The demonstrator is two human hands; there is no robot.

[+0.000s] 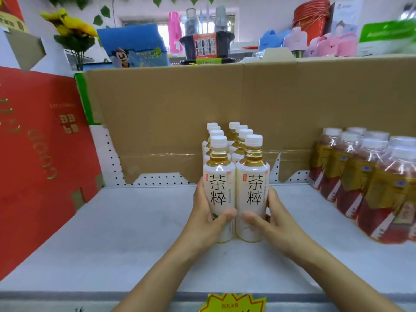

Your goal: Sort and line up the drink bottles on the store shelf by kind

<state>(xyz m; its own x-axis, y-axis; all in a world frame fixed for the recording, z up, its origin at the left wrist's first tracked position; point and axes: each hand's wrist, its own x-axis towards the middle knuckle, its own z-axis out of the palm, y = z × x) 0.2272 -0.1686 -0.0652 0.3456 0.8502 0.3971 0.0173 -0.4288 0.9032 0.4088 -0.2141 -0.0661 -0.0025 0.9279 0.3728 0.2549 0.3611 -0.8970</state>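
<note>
Two rows of white-labelled tea bottles with white caps stand in the middle of the white shelf [126, 239], running back toward the cardboard. My left hand [208, 217] wraps the front bottle of the left row [218, 183]. My right hand [270, 218] wraps the front bottle of the right row [253, 183]. Both front bottles stand upright, side by side and touching. Behind them several more of the same kind [238, 134] line up. At the right stands a group of red-and-gold-labelled bottles [369, 183] with white caps.
A brown cardboard sheet [171, 118] backs the shelf. A red carton [40, 158] leans at the left side. A yellow price tag [234, 304] hangs on the front edge. Above the cardboard sit toys, a blue box [132, 45] and red buckets [311, 16].
</note>
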